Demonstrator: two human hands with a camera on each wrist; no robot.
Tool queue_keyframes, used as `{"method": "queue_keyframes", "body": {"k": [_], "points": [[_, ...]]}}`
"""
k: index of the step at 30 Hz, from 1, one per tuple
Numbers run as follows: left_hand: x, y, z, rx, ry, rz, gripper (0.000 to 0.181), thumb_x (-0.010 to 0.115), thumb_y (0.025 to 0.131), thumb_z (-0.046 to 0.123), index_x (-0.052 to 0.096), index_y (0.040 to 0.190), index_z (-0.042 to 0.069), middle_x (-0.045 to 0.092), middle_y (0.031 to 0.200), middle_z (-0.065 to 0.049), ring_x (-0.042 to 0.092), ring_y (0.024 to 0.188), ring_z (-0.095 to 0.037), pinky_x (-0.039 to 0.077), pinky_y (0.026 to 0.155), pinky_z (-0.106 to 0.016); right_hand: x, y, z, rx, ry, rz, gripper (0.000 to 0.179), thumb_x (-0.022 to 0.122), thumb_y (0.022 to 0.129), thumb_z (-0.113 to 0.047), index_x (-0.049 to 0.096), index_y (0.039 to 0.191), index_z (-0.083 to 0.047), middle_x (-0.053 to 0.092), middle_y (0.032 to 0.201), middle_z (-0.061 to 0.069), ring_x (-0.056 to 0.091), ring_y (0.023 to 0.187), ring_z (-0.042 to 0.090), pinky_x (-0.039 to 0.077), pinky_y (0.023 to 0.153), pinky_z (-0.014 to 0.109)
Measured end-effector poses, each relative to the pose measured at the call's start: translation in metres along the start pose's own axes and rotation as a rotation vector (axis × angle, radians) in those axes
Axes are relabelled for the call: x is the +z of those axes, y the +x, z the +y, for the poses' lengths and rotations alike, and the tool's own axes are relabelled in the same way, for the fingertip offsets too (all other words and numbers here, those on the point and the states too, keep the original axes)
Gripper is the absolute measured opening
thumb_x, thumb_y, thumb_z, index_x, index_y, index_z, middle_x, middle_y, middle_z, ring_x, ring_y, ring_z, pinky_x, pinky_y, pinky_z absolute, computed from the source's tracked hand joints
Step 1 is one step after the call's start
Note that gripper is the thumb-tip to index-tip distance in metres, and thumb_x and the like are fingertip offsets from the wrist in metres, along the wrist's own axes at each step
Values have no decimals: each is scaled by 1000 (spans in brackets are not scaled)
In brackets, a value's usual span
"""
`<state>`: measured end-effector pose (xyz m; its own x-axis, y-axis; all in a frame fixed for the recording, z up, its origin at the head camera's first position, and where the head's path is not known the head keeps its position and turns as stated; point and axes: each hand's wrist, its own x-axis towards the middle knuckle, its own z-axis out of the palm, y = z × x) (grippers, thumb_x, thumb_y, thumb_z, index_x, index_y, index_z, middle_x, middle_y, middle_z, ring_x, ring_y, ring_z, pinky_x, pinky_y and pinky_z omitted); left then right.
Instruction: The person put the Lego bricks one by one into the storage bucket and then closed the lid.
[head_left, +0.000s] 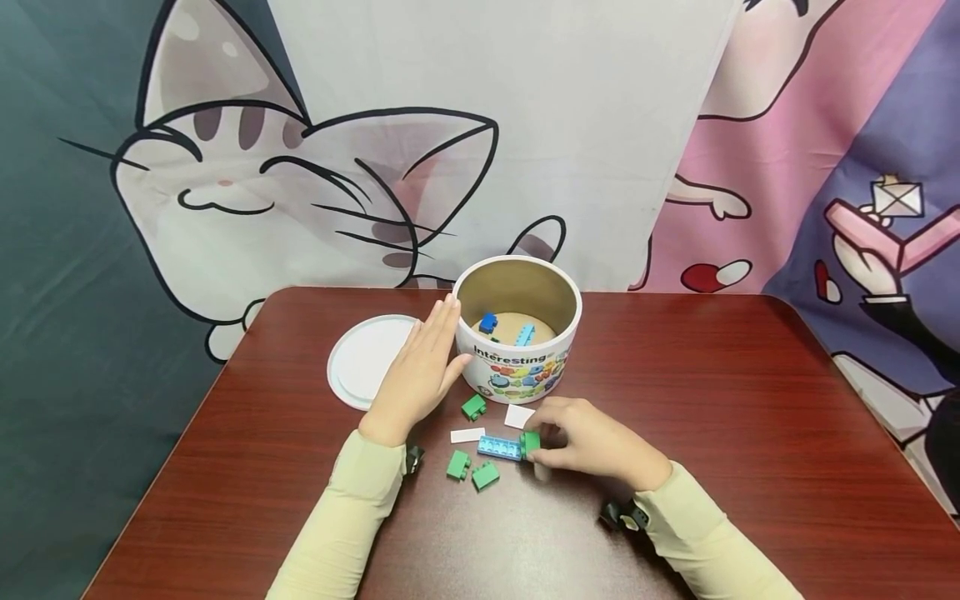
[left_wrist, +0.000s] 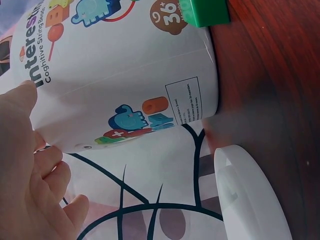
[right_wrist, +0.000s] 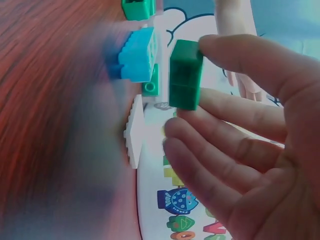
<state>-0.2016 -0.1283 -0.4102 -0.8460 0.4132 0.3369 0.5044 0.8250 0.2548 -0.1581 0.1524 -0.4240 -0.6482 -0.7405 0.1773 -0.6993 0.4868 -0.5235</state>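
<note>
While work is carried out on a dark-red wood-grain table (head_left: 720, 375) beneath both hands, an uncovered white cylindrical printed container (head_left: 517, 371) is placed just right of the left hand (head_left: 418, 371) and beyond the right hand (head_left: 588, 437). Left of the left hand, a round white lid (head_left: 356, 367) is laid flat. The left hand is held with fingers straight, its thumb against the container. A small green plastic brick (right_wrist: 185, 75) is pinched by the right hand, clear of the long light-blue studded plastic brick (head_left: 498, 448) to that hand's left. Also on that side, two flat white plastic plates (head_left: 468, 435) and three loose green plastic bricks (head_left: 485, 476) are found. Inside the container, a light-blue plastic brick (head_left: 525, 335) and a dark-blue plastic brick (head_left: 488, 322) are seen. The work is judged unfinished: pieces are divided between container and table, the lid is unfitted, and the pinched brick is not yet placed.
</note>
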Motion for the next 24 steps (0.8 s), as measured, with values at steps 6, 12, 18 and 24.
{"method": "queue_keyframes", "body": {"k": [6, 12, 18, 24], "points": [[0, -1, 0, -4, 3, -12, 72, 49, 107, 35, 13, 163, 6, 12, 170, -9, 8, 156, -20, 12, 125, -46, -6, 2, -6, -13, 39, 92, 22, 82, 86, -20, 73, 104, -11, 68, 98, -6, 66, 87, 16, 58, 78, 33], [0, 0, 0, 4, 0, -3, 73, 50, 107, 35, 14, 163, 6, 12, 170, -9, 9, 156, -21, 14, 124, -47, -18, 5, -11, -28, 56, 189, 26, 84, 84, -19, 74, 107, -12, 69, 101, -7, 66, 89, 15, 58, 80, 34], [0, 1, 1, 7, -2, -2, 72, 50, 107, 35, 14, 163, 6, 12, 170, -9, 9, 156, -20, 15, 124, -48, -37, 12, -16, -53, 81, 283, 28, 85, 83, -16, 75, 109, -14, 70, 103, -9, 67, 89, 15, 58, 80, 34], [0, 1, 1, -3, -1, -11, 73, 50, 107, 35, 13, 163, 6, 12, 170, -9, 9, 156, -20, 14, 124, -47, -55, 23, -15, -109, 84, 399, 31, 86, 80, -8, 75, 109, -13, 70, 99, -7, 66, 86, 13, 54, 79, 22]]}}
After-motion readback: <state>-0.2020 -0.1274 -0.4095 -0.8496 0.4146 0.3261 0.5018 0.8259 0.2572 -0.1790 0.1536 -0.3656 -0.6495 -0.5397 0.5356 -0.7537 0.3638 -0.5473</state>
